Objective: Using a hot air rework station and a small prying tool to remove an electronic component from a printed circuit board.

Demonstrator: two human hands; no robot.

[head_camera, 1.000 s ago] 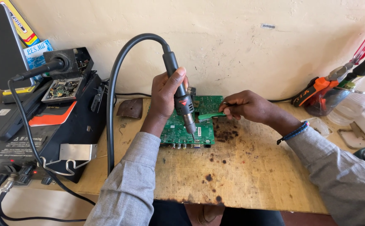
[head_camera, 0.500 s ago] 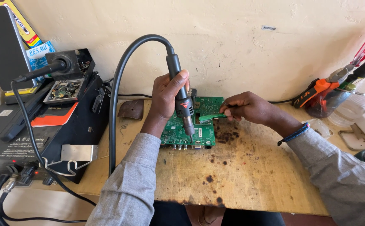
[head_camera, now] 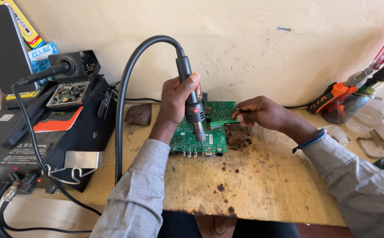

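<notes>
Head view: left hand grips a hot-air wand over a green circuit board; right hand pinches green tweezers; a clear jar holds screwdrivers.

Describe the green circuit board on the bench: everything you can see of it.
The flat green circuit board lies on the scorched wooden bench top, close to the wall. It is rectangular, covered with small components, with a row of connectors along its near edge. The left hand holds a black hot-air wand nozzle-down over its middle. The right hand holds green-handled tweezers toward its right side. Whether either tool touches it cannot be told.
</notes>
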